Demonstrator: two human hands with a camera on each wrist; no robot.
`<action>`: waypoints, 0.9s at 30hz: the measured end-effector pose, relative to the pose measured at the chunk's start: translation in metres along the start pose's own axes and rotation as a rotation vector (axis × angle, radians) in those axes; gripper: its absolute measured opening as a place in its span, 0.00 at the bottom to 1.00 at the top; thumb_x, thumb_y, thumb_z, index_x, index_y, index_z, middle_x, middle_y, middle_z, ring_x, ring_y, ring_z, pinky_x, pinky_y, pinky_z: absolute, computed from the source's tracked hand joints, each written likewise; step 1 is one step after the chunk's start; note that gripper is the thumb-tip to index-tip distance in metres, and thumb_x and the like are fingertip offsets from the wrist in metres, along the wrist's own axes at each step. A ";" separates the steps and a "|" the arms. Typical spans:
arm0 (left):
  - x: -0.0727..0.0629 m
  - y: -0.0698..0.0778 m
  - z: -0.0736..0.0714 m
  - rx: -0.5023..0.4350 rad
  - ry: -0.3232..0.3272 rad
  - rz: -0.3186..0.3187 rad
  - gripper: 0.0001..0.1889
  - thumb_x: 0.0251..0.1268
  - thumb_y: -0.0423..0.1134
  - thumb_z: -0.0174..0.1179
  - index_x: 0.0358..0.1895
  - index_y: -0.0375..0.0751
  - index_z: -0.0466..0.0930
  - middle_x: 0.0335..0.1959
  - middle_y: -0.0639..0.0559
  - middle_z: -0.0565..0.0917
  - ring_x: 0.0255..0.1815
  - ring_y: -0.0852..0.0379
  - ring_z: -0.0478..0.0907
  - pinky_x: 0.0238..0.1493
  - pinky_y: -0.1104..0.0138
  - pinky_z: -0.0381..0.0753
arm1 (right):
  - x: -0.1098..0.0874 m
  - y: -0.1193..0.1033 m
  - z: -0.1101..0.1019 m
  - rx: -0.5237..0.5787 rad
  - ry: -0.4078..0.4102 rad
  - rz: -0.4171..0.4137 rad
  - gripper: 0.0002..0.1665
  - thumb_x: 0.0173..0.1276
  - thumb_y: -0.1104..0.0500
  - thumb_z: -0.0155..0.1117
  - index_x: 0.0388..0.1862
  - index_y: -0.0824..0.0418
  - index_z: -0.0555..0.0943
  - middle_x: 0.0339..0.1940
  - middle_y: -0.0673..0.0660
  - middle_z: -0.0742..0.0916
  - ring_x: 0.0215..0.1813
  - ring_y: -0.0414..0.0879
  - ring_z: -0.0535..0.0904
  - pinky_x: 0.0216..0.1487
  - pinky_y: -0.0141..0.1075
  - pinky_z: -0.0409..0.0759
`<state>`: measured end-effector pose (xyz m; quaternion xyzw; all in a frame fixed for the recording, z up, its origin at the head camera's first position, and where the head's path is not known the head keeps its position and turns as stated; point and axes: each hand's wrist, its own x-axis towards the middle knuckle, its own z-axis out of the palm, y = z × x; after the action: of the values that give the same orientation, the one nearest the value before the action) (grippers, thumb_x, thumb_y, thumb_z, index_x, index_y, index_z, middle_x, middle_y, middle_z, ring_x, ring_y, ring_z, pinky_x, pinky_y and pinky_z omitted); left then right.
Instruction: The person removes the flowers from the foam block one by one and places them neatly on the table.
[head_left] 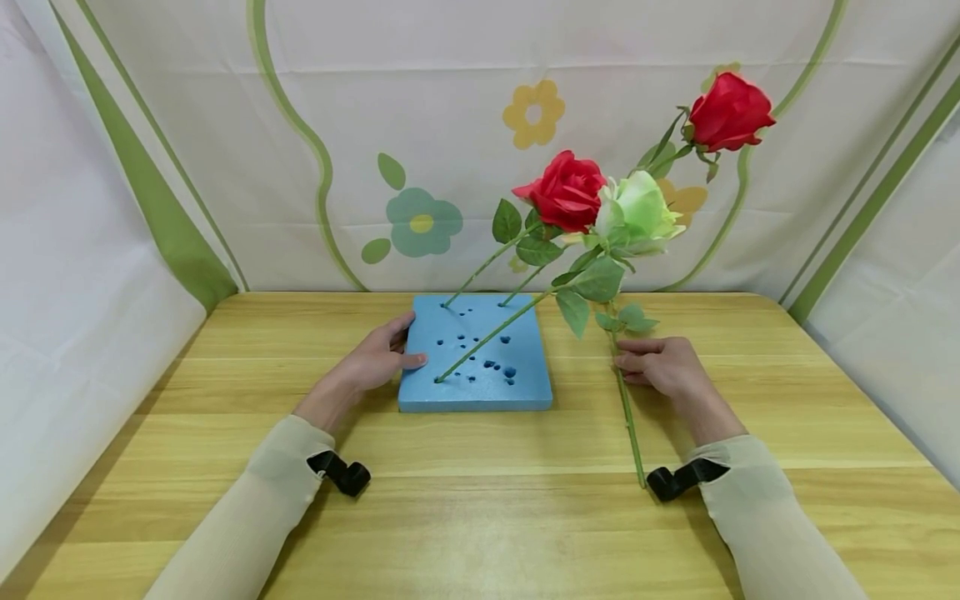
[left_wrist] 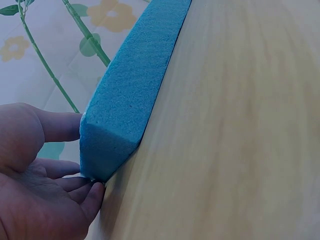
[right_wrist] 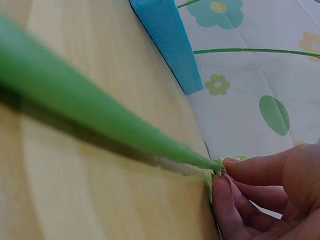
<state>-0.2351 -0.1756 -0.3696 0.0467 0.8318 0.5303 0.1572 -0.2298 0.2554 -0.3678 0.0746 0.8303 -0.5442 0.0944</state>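
On the table lies a light-blue foam block (head_left: 525,354) with several holes in its top. My left hand (head_left: 375,358) holds its left edge, thumb on top and fingers along the side. Three green stems lean right out of its holes. Above them are a red rose (head_left: 566,192), a pale green-white rose (head_left: 637,217) and a higher red rose (head_left: 731,112). Right of the block, my right hand (head_left: 663,367) pinches a separate flower stem (head_left: 628,417) between thumb and fingers. That stem's upper end passes behind leaves; I cannot tell which bloom it bears.
The wooden table (head_left: 480,533) stretches in front of the block and to both sides. A white curtain (head_left: 450,108) with printed flowers hangs right behind the table's back edge. More white cloth (head_left: 90,275) stands along the left side.
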 end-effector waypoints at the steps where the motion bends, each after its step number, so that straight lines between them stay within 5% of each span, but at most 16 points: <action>1: 0.000 0.000 0.000 0.000 0.000 -0.001 0.46 0.79 0.35 0.60 0.89 0.43 0.39 0.90 0.42 0.44 0.91 0.40 0.45 0.89 0.46 0.50 | 0.000 0.000 -0.001 -0.001 -0.004 -0.001 0.30 0.77 0.62 0.67 0.75 0.70 0.75 0.77 0.73 0.75 0.38 0.27 0.86 0.48 0.28 0.89; 6: 0.000 0.000 0.000 -0.002 0.000 -0.005 0.46 0.79 0.35 0.60 0.89 0.44 0.39 0.90 0.43 0.44 0.91 0.40 0.44 0.89 0.46 0.50 | 0.000 -0.002 -0.004 -0.014 -0.009 -0.003 0.31 0.78 0.59 0.67 0.75 0.68 0.75 0.74 0.71 0.80 0.39 0.27 0.86 0.49 0.29 0.89; 10: 0.000 0.001 0.000 -0.004 0.003 -0.007 0.46 0.79 0.35 0.61 0.89 0.44 0.39 0.90 0.43 0.44 0.91 0.40 0.44 0.89 0.46 0.49 | -0.001 -0.003 -0.006 -0.024 0.006 -0.008 0.30 0.77 0.57 0.68 0.74 0.67 0.77 0.55 0.56 0.92 0.39 0.29 0.87 0.49 0.30 0.90; 13: 0.000 0.001 -0.001 -0.002 0.003 -0.009 0.46 0.79 0.36 0.61 0.89 0.44 0.39 0.90 0.43 0.44 0.91 0.40 0.44 0.89 0.46 0.49 | -0.002 -0.005 -0.006 -0.033 0.023 -0.010 0.30 0.77 0.56 0.68 0.73 0.67 0.78 0.44 0.45 0.91 0.39 0.30 0.88 0.48 0.30 0.90; 16: -0.001 0.001 -0.001 0.000 0.003 -0.010 0.46 0.79 0.35 0.61 0.89 0.44 0.39 0.90 0.43 0.44 0.91 0.40 0.44 0.89 0.46 0.50 | -0.004 -0.007 -0.006 -0.046 0.048 -0.029 0.29 0.78 0.56 0.68 0.72 0.66 0.79 0.48 0.49 0.91 0.38 0.32 0.88 0.46 0.30 0.90; 22: -0.001 0.000 -0.001 -0.006 0.002 -0.004 0.46 0.79 0.35 0.61 0.89 0.44 0.39 0.90 0.43 0.44 0.91 0.41 0.44 0.89 0.47 0.50 | -0.007 -0.013 -0.004 -0.030 0.082 -0.105 0.29 0.79 0.55 0.66 0.74 0.66 0.78 0.70 0.69 0.82 0.43 0.31 0.88 0.49 0.32 0.90; 27: 0.000 0.000 0.000 -0.006 0.000 -0.006 0.46 0.79 0.35 0.61 0.89 0.44 0.38 0.91 0.44 0.44 0.91 0.41 0.43 0.89 0.47 0.49 | -0.014 -0.023 -0.001 -0.021 0.110 -0.180 0.28 0.79 0.57 0.66 0.74 0.65 0.78 0.56 0.57 0.88 0.45 0.31 0.87 0.49 0.31 0.90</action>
<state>-0.2357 -0.1758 -0.3698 0.0434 0.8302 0.5325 0.1589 -0.2214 0.2466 -0.3439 0.0287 0.8433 -0.5367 0.0003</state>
